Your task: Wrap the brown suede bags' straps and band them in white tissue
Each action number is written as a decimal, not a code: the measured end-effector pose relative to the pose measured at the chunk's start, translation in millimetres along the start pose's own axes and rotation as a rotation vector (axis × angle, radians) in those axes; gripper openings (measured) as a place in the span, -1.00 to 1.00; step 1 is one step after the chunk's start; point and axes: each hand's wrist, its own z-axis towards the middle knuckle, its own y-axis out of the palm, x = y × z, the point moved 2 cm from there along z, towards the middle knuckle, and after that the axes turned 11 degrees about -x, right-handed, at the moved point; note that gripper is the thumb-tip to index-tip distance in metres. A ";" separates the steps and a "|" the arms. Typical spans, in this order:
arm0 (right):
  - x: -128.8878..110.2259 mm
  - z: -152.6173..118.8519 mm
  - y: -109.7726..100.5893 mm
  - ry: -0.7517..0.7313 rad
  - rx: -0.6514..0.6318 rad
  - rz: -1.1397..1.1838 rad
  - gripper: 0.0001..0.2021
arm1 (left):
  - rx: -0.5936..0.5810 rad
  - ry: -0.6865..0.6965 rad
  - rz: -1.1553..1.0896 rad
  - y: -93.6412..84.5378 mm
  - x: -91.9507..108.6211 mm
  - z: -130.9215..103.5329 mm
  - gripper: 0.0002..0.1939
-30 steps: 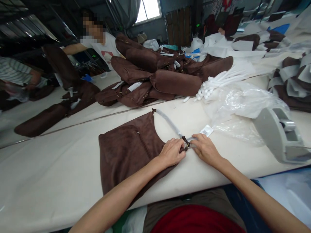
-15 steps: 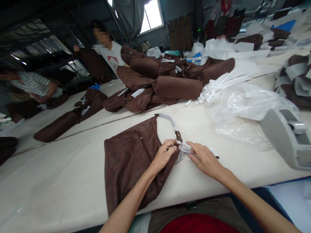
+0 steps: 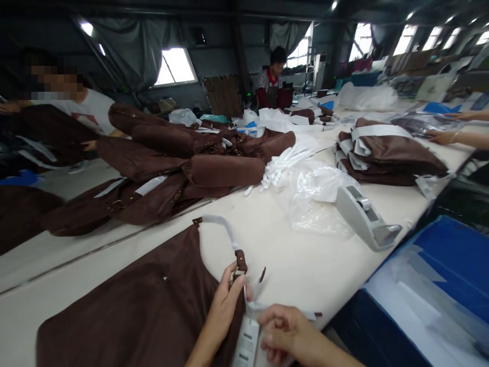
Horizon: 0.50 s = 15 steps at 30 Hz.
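Observation:
A dark brown handbag [image 3: 126,300] lies flat on the pale tabletop, partly out of view at the bottom. Its strap [image 3: 219,220], wrapped in white film, curves up to a brown end piece with a metal buckle. My left hand [image 3: 221,311] is closed around the strap at this buckle. Just right of it, my right hand [image 3: 286,331] has curled fingers beside a white strip; what they pinch is hidden. Between the hands hangs a white printed tag [image 3: 246,339]. A thin brown strap tip [image 3: 262,274] pokes up behind the fingers.
Brown bags are heaped [image 3: 229,171] at the back left. White rolls [image 3: 277,165], crumpled clear plastic [image 3: 309,193] and a grey tape dispenser [image 3: 362,214] sit right of them. Folded bags [image 3: 397,153] lie farther right, near another person's hands [image 3: 443,136]. A blue box [image 3: 454,260] stands beyond the table edge.
My view has swung right and closer to the bag. The right hand has moved down from the buckle, its fingers now curled, and the printed tag shows. The left hand keeps hold of the strap.

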 end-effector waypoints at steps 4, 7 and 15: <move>-38.8 -36.1 -46.5 -0.079 0.214 -0.131 -0.50 | -0.029 0.011 0.050 7.7 -2.1 13.6 -0.30; -82.6 -48.6 -96.6 -0.226 0.495 -0.370 -0.58 | -0.126 0.049 0.121 15.3 10.1 23.4 -0.33; -174.5 0.8 -173.6 -0.344 0.818 -1.031 -0.69 | -0.292 0.008 0.072 45.5 -6.9 45.1 -0.34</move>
